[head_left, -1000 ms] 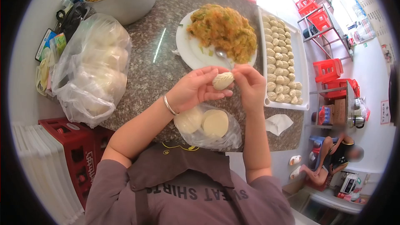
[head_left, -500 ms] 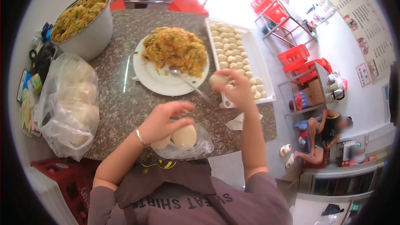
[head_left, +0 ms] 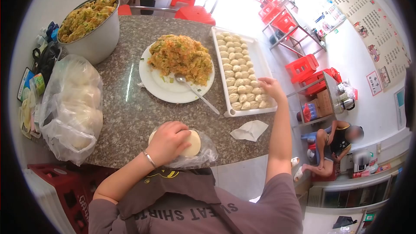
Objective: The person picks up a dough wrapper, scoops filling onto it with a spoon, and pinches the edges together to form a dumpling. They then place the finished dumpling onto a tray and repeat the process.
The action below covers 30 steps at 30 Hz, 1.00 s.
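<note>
My left hand is curled over round dough wrappers, its fingers gripping the top one. They lie on a clear plastic bag at the table's near edge. Over the right side of a white tray, my right hand pinches a pleated dumpling, mostly hidden by the fingers. Rows of pleated dumplings fill the tray's left and middle. A white plate carries a mound of chopped filling, with a metal spoon resting on its rim.
At the left stand a large pot of filling and a plastic bag of dough pieces. A crumpled tissue lies near the right edge of the speckled table. A person sits at the right, beyond the table.
My right hand has carried a dumpling rightward to the tray's right side and lowered it there. My left hand has closed from a spread pose down onto the wrappers.
</note>
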{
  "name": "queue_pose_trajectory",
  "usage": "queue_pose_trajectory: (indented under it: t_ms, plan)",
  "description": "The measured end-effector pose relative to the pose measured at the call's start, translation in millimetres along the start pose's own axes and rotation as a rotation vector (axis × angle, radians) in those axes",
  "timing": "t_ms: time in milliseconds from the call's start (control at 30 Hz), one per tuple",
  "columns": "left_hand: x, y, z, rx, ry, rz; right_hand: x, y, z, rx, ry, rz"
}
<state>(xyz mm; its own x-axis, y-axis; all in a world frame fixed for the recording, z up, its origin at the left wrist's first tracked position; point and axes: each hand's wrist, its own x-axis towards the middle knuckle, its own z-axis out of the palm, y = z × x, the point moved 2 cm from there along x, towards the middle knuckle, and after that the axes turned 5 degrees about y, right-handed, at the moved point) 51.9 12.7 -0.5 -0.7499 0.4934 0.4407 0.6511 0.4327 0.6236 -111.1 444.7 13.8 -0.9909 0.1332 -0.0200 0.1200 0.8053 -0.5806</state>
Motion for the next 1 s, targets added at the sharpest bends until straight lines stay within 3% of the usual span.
queue_pose_trajectory:
  t_ms: [67, 133, 233, 333, 467, 633, 700, 800, 867, 900, 967, 1000]
  plan:
    - [-0.7, -0.6, 0.9, 0.003, 0.012, 0.012, -6.2, -5.9, 0.8, 0.009, -0.036, 0.036]
    - [-1.5, 3.7, 1.0, 0.017, 0.043, -0.038, -13.1, -15.4, 1.0, 0.265, 0.208, -0.09]
    - [-5.9, 6.7, 0.4, 0.058, 0.062, -0.107, -37.1, -55.1, 9.8, 0.313, 0.316, -0.163]
    - [-7.8, 8.3, 1.3, 0.079, 0.06, -0.123, -84.3, -113.2, 40.1, 0.344, 0.239, -0.22]
    - [-10.3, 8.5, 4.6, 0.044, 0.121, -0.106, -136.4, -173.3, 85.2, 0.129, 0.053, -0.615]
    - [-10.2, 8.5, 9.5, 0.017, 0.117, -0.08, -141.8, -187.8, 131.7, -0.029, 0.066, -0.634]
    - [-8.7, 8.6, 10.6, 0.015, 0.092, -0.061, -135.4, -192.3, 140.2, -0.013, 0.03, -0.471]
    - [-3.7, 11.7, 2.4, -0.048, 0.034, -0.112, -121.5, -189.0, 151.5, -0.019, 0.069, -0.586]
    - [0.1, 11.5, -7.1, -0.431, 0.049, -0.163, -119.8, -190.6, 146.9, 0.006, 0.166, -0.603]
    - [0.2, 9.2, -8.2, -0.43, 0.053, -0.167, -120.4, -191.7, 142.7, 0.032, 0.26, -0.608]
    - [-5.6, -0.4, -5.6, -0.999, 0.158, -0.598, -124.7, -188.6, 144.9, 0.013, 0.253, -0.542]
    - [-5.9, -6.4, -10.8, -1.207, 0.16, -0.623, -128.6, -184.4, 151.8, -0.026, 0.219, -0.541]
